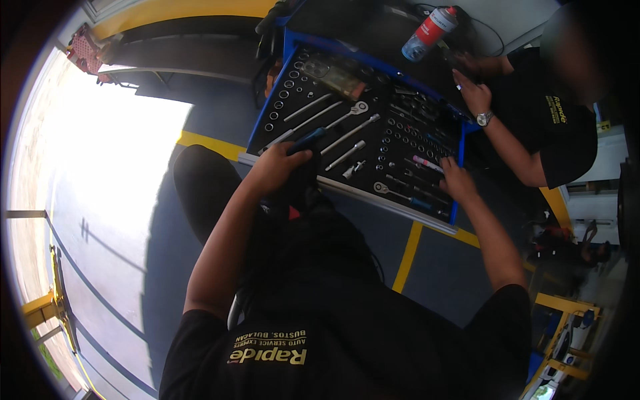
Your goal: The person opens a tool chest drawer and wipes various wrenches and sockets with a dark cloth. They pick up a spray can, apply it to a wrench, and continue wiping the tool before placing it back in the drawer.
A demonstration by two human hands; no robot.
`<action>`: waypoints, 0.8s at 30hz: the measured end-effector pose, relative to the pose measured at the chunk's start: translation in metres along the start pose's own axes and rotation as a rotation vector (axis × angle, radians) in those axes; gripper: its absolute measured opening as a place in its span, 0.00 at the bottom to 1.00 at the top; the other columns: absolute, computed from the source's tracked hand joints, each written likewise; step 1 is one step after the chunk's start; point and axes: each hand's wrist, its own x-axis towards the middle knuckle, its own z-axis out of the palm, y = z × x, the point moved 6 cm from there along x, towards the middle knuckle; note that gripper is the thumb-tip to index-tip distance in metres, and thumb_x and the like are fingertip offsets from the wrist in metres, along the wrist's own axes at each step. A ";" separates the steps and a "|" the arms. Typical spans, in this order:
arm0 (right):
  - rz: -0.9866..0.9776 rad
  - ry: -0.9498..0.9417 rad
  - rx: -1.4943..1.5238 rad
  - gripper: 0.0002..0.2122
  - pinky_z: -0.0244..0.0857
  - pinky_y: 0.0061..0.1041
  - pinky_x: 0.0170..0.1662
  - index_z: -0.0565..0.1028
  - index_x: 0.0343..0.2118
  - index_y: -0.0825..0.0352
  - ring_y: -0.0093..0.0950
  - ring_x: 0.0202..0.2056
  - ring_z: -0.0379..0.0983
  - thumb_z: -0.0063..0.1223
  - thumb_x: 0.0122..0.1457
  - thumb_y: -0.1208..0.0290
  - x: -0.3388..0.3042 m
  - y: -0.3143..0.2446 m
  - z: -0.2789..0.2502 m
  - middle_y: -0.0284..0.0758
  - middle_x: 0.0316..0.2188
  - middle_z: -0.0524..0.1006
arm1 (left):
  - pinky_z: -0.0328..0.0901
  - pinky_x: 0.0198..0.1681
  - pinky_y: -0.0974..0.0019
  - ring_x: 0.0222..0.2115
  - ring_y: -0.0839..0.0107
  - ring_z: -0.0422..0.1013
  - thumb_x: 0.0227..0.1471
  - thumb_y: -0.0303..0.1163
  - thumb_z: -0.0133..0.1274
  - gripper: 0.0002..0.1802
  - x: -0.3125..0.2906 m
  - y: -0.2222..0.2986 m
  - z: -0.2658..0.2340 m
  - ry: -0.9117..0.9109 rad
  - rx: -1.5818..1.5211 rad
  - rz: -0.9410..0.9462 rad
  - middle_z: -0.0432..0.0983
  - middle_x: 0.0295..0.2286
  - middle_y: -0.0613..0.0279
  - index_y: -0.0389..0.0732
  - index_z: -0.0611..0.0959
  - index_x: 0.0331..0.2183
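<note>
Left hand (279, 168) is at ratchet (340, 120), right hand (459, 182) at pen (427, 163) (cannot tell whether fingers clamp); drawer (387, 205) open, most tools (347, 155) seated.

At the right hand (457, 181), the white pen (427, 163) is tipped pink; beyond, the can (429, 35) is banded (red, white, blue).

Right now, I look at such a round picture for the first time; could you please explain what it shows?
There is no machine: these are a person's bare hands, seen from above by a wide camera on the head, so straight edges bend. An open drawer holds sockets and long tools. The left hand is at a ratchet handle, the right hand by a pink-and-white stick-shaped thing; whether either is gripped, I cannot tell. Beyond are a spray can and another person's hand.
</note>
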 end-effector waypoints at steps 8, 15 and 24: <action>0.063 -0.041 0.030 0.26 0.74 0.51 0.47 0.66 0.51 0.67 0.55 0.46 0.77 0.67 0.51 0.74 -0.001 -0.004 -0.003 0.46 0.52 0.71 | 0.73 0.44 0.61 0.35 0.62 0.83 0.61 0.49 0.60 0.29 0.011 -0.015 0.001 -0.027 -0.052 -0.023 0.86 0.35 0.49 0.29 0.85 0.47; 0.185 -0.152 -0.233 0.19 0.76 0.45 0.51 0.75 0.49 0.66 0.45 0.50 0.80 0.67 0.56 0.67 0.035 -0.075 -0.058 0.46 0.53 0.76 | 0.73 0.41 0.63 0.33 0.66 0.82 0.62 0.48 0.59 0.29 0.003 -0.017 -0.002 0.000 -0.117 -0.032 0.85 0.34 0.51 0.28 0.84 0.48; -0.030 0.326 0.402 0.38 0.69 0.49 0.60 0.67 0.64 0.59 0.49 0.60 0.70 0.72 0.52 0.54 0.230 -0.199 -0.088 0.43 0.60 0.71 | 0.72 0.39 0.67 0.31 0.72 0.79 0.63 0.46 0.59 0.25 0.013 -0.015 0.002 -0.070 -0.192 -0.088 0.83 0.32 0.58 0.31 0.84 0.47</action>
